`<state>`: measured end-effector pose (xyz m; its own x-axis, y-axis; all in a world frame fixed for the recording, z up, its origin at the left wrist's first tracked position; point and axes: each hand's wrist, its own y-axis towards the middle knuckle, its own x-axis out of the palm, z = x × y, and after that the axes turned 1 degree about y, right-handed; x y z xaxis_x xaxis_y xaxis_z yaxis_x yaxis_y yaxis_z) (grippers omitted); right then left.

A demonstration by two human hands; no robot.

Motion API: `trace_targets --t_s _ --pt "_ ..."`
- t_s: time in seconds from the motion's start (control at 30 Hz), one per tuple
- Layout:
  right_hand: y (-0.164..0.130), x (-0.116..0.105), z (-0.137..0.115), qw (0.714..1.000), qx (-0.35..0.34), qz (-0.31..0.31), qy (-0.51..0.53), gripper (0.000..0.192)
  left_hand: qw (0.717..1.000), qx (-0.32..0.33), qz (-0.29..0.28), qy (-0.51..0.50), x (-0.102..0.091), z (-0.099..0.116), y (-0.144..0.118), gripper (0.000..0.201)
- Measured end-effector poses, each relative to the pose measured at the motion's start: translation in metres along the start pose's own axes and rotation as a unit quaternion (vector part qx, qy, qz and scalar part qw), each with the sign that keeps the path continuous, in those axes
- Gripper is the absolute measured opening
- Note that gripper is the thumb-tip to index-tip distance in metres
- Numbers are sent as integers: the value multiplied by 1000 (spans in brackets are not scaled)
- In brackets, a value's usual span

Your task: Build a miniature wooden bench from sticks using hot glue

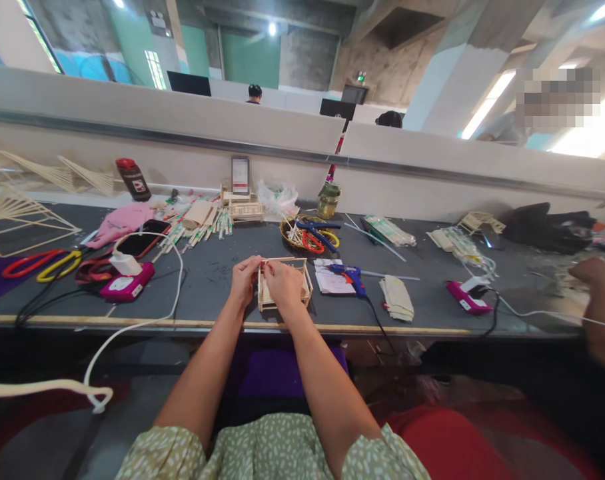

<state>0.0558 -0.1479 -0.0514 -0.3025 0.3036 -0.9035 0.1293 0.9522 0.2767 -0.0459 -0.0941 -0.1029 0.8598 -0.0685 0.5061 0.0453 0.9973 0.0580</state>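
Note:
A small box-like model of pale wooden sticks (306,293) rests on the dark table in front of me. At its back left corner my left hand (244,281) has its fingers pinched together against the frame. My right hand (284,285) reaches over the model, covering much of its inside, with its fingertips bent close to those of the left. Whatever lies between the right fingertips is hidden. Right of the model, a blue glue gun (353,277) lies partly on a white paper pad (327,279). A folded pale cloth (397,298) is farther right.
Behind the model stands a basket (286,241) with pliers and red-handled scissors. A green-lidded jar (328,201) is near the partition. Magenta power strips (127,283) sit at both sides, with loose cables over the table edge. Another person's blurred hand (602,300) is far right.

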Motion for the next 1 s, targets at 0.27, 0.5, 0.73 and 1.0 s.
trace_targets --t_s 0.27,0.5,0.73,1.0 --pt "-1 2 1 1000 9 1 0 31 1000 3 -6 5 1 2 -1 26" --pt "-1 1 0 1000 3 -7 0 33 1000 2 -2 4 -1 1 0 27" --pt "0 0 -1 1000 -6 -4 -3 33 1000 10 -11 10 -1 1 -1 24" --pt "-2 1 -1 1000 -4 -2 -8 34 1000 16 -18 19 0 2 -2 22"
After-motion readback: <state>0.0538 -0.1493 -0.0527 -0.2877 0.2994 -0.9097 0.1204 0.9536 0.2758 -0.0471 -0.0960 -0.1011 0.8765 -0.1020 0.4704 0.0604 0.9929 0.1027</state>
